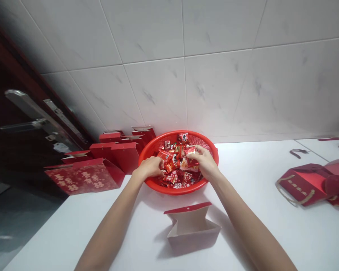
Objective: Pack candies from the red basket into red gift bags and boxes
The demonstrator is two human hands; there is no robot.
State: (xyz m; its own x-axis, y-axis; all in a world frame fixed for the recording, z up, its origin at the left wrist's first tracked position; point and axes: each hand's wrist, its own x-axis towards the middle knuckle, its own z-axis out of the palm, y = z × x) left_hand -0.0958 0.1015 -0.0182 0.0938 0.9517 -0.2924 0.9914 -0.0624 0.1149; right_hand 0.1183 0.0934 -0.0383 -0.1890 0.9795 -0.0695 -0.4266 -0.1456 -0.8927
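A red plastic basket [178,191] with perforated sides holds a heap of wrapped candies [173,177], mostly red. Over its right side, my right hand [205,161] pinches a red-and-white wrapped candy [190,150] between thumb and fingers. My left hand [151,166] reaches in over the left rim with its fingers curled down onto the heap; whatever is under the fingertips is hidden. Between my forearms, in front of the basket, a small paper gift bag [193,239] stands with its top open and a red flap at the back. Its inside looks pale, and its bottom cannot be seen.
Several red paper gift bags [86,177] stand grouped left of the basket on the white table [243,162]. Red boxes with rope handles [302,186] lie at the right, near a dark curled strip [298,152]. A tiled wall [158,94] borders the back; a door handle [22,125] is at left.
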